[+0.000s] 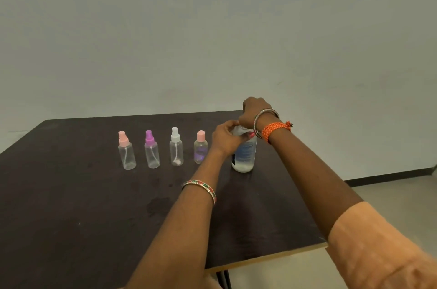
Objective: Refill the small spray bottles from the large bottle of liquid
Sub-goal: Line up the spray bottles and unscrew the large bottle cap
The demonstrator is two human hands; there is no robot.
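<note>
Dark laminate table (71,206) carries everything. Large bottle (244,155) stands upright near the far right edge, long axis vertical, mouth up, likely so nothing spills during opening. Left hand (225,138) grips its shoulder, fingers curled round it, apparently to steady it. Right hand (254,111) closes over the top from above, fingers clamped there; the cap itself is hidden. Left of the large bottle, four small spray bottles (176,148) stand in a row, upright, tops still on.

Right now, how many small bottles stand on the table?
4, in a row left of the large bottle: pink-topped, purple-topped, white-topped, pink-capped. None appears hidden.
</note>
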